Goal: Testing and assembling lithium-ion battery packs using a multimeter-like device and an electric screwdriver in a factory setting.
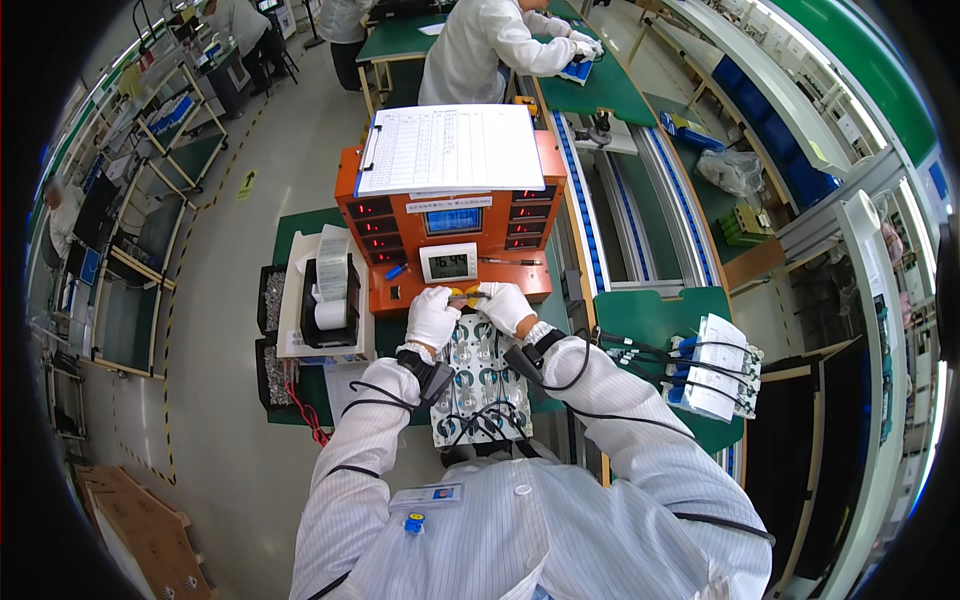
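My left hand (433, 318) and my right hand (506, 306), both in white gloves, come close together in front of the orange test box (385, 284). Between their closed fingertips is a small piece with yellow and dark parts (465, 298); its exact kind is too small to tell. Just below the hands lies a white panel (462, 372) with rows of round, teal-edged parts and several black cables across its near end. Dark wrist devices with black cords sit on both forearms. A small digital clock (449, 264) stands on the box's ledge, beyond my fingers.
A clipboard (450, 150) with a printed form rests on the orange box. Left of it are a label printer (331, 290) and black bins (272, 300) of small metal parts. Another cabled panel (712, 370) lies at right, beside a conveyor (640, 215). A co-worker (480, 50) works beyond.
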Tool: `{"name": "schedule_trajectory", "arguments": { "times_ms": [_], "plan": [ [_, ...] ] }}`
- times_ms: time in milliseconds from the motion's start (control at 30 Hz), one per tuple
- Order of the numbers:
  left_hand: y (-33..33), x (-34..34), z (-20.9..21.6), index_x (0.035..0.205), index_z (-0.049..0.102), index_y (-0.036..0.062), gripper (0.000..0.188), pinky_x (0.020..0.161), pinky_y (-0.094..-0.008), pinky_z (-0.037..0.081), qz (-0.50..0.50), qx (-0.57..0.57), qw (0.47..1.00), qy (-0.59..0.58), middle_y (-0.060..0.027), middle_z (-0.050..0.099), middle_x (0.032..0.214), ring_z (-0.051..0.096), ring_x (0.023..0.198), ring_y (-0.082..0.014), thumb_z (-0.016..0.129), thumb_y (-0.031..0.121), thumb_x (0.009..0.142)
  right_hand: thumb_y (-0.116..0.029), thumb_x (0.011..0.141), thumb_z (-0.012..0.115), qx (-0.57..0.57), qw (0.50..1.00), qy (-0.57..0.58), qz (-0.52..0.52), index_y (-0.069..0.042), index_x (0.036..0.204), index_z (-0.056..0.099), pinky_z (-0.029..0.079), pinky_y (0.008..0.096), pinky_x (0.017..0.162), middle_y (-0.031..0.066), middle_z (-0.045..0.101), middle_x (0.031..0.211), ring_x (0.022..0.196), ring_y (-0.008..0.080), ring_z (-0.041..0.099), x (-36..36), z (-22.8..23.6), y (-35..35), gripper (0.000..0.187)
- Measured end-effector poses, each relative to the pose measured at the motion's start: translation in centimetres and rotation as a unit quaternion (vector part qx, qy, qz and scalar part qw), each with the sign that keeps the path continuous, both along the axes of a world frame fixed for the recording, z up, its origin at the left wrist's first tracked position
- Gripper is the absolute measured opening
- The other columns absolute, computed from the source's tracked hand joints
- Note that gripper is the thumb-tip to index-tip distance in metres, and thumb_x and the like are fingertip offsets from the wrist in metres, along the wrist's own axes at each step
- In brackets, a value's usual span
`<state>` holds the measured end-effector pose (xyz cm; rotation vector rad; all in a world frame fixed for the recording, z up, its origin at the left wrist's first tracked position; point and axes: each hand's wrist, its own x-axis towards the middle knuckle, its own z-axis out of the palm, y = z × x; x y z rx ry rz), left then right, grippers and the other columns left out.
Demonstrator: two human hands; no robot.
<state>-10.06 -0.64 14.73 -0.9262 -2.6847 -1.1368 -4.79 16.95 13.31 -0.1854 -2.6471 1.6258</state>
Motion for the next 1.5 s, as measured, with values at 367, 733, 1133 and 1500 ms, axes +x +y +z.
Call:
{"name": "schedule_trajectory", "arguments": {
  "times_ms": [367, 733, 1133, 1500],
  "plan": [
    [-0.3, -0.1, -0.3, 0.084, 0.066, 0.0053, 0.025, 0.073, -0.0459, 0.049, 0.002, -0.024, 1.0, 0.005, -0.0156, 0.066, 0.083, 0.062, 0.084, -0.0363, 0.07, 0.03, 0.082, -0.017, 0.087, 0.066, 0.033, 0.999, -0.002, -0.005, -0.005, 0.104, 0.071, 0.052, 0.0321, 0.075, 0.0169, 0.071, 0.093, 0.082, 0.0298, 0.069, 0.5, 1.9, -0.6, 0.022],
    [-0.2, -0.1, -0.4, 0.085, 0.066, 0.0054, 0.025, 0.074, -0.0459, 0.049, 0.006, -0.028, 1.0, 0.003, -0.015, 0.066, 0.083, 0.062, 0.085, -0.0359, 0.069, 0.03, 0.082, -0.017, 0.086, 0.067, 0.023, 1.0, -0.001, -0.009, -0.004, 0.104, 0.072, 0.053, 0.0319, 0.074, 0.0169, 0.071, 0.093, 0.081, 0.0289, 0.069, 0.6, 2.1, -0.6, 0.022],
    [-0.3, -0.2, -0.5, 0.08, 0.063, 0.0034, 0.026, 0.072, -0.0469, 0.047, -0.003, -0.002, 1.0, 0.007, -0.0169, 0.063, 0.08, 0.06, 0.083, -0.0377, 0.069, 0.029, 0.082, -0.017, 0.086, 0.065, 0.044, 0.999, -0.018, -0.001, -0.006, 0.105, 0.071, 0.052, 0.0341, 0.078, 0.0177, 0.07, 0.095, 0.087, 0.0328, 0.068, 0.6, 2.2, -0.7, 0.023],
    [-0.2, 0.0, -0.2, 0.084, 0.066, 0.0027, 0.024, 0.074, -0.0463, 0.048, -0.006, -0.002, 1.0, -0.009, -0.0168, 0.065, 0.083, 0.061, 0.084, -0.0377, 0.07, 0.026, 0.08, -0.019, 0.084, 0.067, 0.064, 0.998, -0.001, 0.005, -0.008, 0.105, 0.072, 0.052, 0.0345, 0.076, 0.0174, 0.07, 0.093, 0.084, 0.034, 0.067, 0.5, 2.3, -0.5, 0.024]
  ]
}}
